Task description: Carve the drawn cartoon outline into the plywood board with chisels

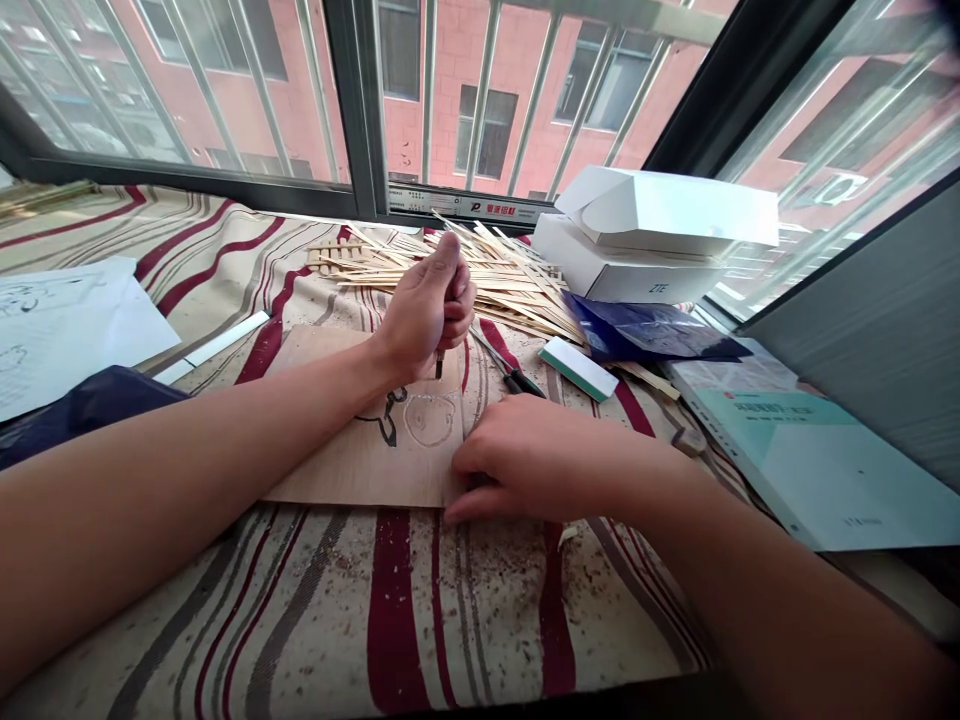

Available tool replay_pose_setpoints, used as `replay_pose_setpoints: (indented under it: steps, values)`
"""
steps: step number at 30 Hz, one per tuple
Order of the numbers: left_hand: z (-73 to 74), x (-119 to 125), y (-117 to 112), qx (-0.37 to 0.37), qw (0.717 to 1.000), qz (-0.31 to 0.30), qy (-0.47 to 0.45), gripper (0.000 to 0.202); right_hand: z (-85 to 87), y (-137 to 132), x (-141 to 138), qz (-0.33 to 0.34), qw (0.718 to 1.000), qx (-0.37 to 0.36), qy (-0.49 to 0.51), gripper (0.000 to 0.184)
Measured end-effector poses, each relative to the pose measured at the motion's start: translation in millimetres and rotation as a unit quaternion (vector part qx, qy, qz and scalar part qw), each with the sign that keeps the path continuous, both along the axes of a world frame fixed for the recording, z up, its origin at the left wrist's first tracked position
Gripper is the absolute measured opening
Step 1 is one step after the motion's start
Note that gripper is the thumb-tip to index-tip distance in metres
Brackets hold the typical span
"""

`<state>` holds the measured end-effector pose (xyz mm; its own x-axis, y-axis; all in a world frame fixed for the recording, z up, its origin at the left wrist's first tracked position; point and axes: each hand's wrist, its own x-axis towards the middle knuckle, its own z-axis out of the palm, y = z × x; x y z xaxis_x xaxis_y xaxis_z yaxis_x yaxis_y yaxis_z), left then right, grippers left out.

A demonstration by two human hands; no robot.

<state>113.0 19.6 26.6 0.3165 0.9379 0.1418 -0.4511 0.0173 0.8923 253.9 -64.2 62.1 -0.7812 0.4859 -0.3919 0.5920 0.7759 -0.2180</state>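
Left hand (424,312) clenched around a slim dark carving tool (439,364), mostly hidden in the fist, its tip pointing down at a thin pale wooden sheet (322,465), just above a black-outlined cartoon drawing (429,420). Right hand (534,458), open, fingers spread, rests on the sheet's right edge, nearer the viewer. Pale thin wooden sticks (480,285) lie piled beyond.

The cloth (315,620) is showing wavy dark red and gray stripes on cream, the wood sheet (322,470) is showing black lines on light brown, and the box (622,270) on the far right is showing plain white.
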Motion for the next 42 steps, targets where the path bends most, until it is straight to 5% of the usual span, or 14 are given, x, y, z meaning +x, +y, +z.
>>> replay_pose_setpoints:
  steps: [13, 22, 25, 34, 42]
  values:
    - [3.3, 14, 0, 0.009, 0.989, -0.124, 0.082, 0.049, 1.1, -1, -1, -0.003, 1.000, -0.002, -0.010, 0.043]
    - [-5.7, 21, 10, -0.034, 0.997, -0.044, 0.060, 0.049, -1.8, -5, -4, -0.028, 0.999, 0.011, -0.015, 0.042]
    - [-8.2, 18, 6, -0.076, 0.990, -0.083, 0.079, 0.052, -2.9, -6, -3, -0.040, 0.999, 0.021, -0.025, 0.042]
    - [8.0, 0, -4, 0.009, 1.000, -0.007, 0.004, 0.047, -8.2, -3, -2, -0.022, 0.998, 0.053, -0.012, 0.038]
    - [-2.1, 1, 11, 0.027, 0.999, -0.017, 0.027, 0.054, -7.5, -4, 0, -0.018, 0.998, 0.053, -0.014, 0.039]
